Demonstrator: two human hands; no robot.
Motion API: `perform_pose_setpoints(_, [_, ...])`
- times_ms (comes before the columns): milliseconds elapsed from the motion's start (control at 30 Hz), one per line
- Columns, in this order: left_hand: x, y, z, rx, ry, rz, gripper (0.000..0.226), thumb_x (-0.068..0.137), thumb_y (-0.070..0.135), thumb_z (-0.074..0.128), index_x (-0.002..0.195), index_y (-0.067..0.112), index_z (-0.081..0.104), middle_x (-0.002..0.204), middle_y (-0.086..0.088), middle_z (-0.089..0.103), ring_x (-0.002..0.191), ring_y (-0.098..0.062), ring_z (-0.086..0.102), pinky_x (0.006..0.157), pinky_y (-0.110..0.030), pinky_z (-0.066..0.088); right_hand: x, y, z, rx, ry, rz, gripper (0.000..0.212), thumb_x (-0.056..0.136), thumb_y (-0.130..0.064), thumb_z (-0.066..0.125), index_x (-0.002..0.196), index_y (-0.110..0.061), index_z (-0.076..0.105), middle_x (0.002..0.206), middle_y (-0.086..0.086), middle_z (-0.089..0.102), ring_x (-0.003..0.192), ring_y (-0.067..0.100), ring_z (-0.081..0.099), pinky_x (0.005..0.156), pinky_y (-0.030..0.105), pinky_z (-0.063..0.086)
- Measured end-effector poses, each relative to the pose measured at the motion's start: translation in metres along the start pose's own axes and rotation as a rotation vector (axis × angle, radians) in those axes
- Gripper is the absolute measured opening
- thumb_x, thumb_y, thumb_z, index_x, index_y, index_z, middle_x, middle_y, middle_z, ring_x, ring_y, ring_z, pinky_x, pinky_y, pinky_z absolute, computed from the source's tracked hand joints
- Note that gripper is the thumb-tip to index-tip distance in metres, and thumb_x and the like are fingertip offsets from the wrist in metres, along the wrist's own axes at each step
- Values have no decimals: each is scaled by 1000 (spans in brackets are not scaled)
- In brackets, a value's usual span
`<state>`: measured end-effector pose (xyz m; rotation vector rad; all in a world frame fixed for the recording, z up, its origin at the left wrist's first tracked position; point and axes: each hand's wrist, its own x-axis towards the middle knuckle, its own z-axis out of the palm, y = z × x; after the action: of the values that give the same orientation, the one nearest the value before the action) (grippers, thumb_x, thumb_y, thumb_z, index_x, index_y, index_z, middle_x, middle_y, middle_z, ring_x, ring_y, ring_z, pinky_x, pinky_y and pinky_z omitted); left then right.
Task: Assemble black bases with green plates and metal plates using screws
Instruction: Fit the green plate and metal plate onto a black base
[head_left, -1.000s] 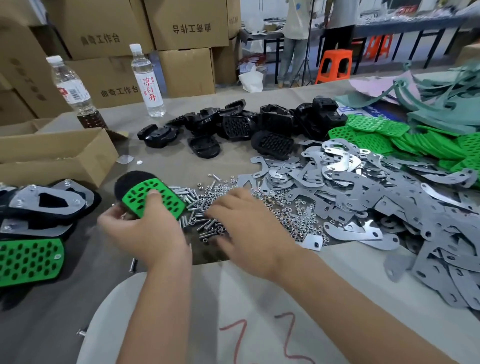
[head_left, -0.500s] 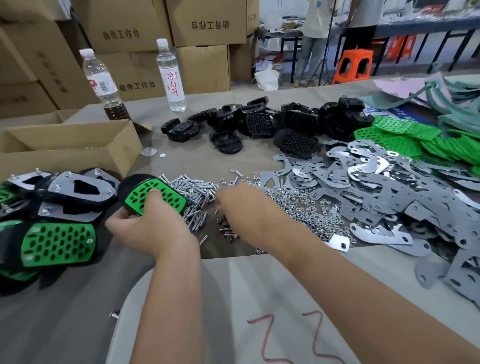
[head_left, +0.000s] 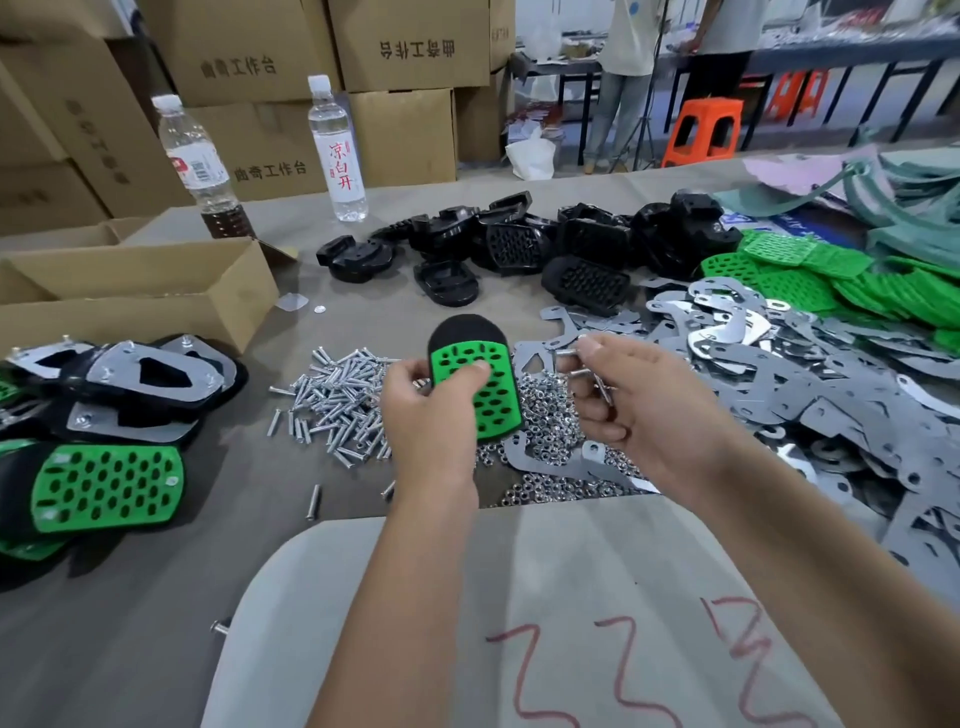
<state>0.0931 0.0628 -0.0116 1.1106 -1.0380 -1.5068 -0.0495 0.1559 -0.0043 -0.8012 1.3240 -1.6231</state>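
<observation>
Above the near middle of the bench (head_left: 156, 623), our left hand (head_left: 426, 410) gripped the black base (head_left: 464, 327) with a green plate (head_left: 475, 387) laid on it, thumb pressed on the plate's face, fingers curled behind. A second before, that hand had held the pair low at the left edge of the screw pile; by this moment it had lifted the pair and turned it so the plate faced us. Our right hand (head_left: 628, 400), which had been down among the loose hardware, had come up just right of the base, clenched round a few screws (head_left: 602, 387), with one screw (head_left: 566, 352) pinched at the fingertips and aimed toward the plate's upper right corner. It was near the plate but not yet in any hole.

We judged that picking hardware was over and that seating the first screw through plate and base was next; no metal plate was on this piece yet.

Further out, the screw pile (head_left: 337, 400) and nuts (head_left: 545, 410) lay under the hands, finished pieces (head_left: 104, 483) sat at the left, metal plates (head_left: 779, 395) spread to the right, with spare black bases (head_left: 519, 244) and green plates (head_left: 831, 280) at the far side.
</observation>
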Motion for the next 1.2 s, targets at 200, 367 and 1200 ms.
perform_pose_setpoints(200, [-13,-9,11,128,-129,35,37,63,30,79,94,27,60,84,1,76,76,-19,76,58,-41,62,-8,12,-8,-588,271,-273,43,104,-39,59,70,-13,68,46,-12,29,48,16,41,52,25,26])
perform_pose_setpoints(367, [-19,-11,13,263,-158,186,33,79,18,85,96,26,59,82,2,76,76,-26,77,55,-42,60,-8,11,-2,-677,287,-476,47,107,-27,56,67,-2,48,53,-10,33,52,7,29,51,24,24])
perform_pose_setpoints(1200, [-35,-16,16,535,-192,747,40,79,23,79,96,32,44,79,13,66,72,-6,64,60,-26,48,-8,13,9,-865,321,-455,51,106,-17,55,61,-18,30,52,-7,33,52,13,33,48,22,28])
